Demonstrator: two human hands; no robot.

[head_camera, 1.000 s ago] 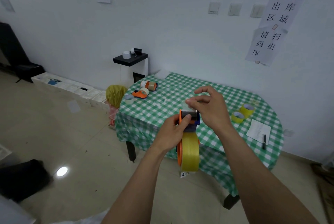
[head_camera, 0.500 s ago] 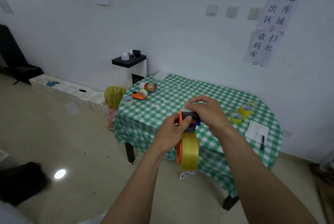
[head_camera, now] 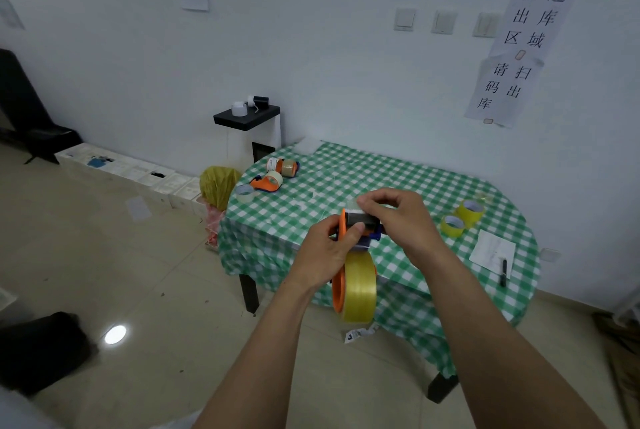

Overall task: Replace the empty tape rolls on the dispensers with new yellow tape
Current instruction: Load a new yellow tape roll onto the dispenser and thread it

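1. Frankly, the likeliest slip is the tape's free end folding onto itself or missing the blade, because my right hand (head_camera: pixel 398 220) pinches at the head of the dispenser (head_camera: pixel 360 220) with little slack.
2. My left hand (head_camera: pixel 325 248) grips the orange frame, and a loose hold would let it twist.
3. The yellow tape roll (head_camera: pixel 360 290) sits mounted on the dispenser, held in the air before the table (head_camera: pixel 450 193). It looks full, glossy and translucent.

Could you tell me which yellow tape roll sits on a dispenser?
The large roll on the held dispenser; two smaller rolls lie loose on the table.
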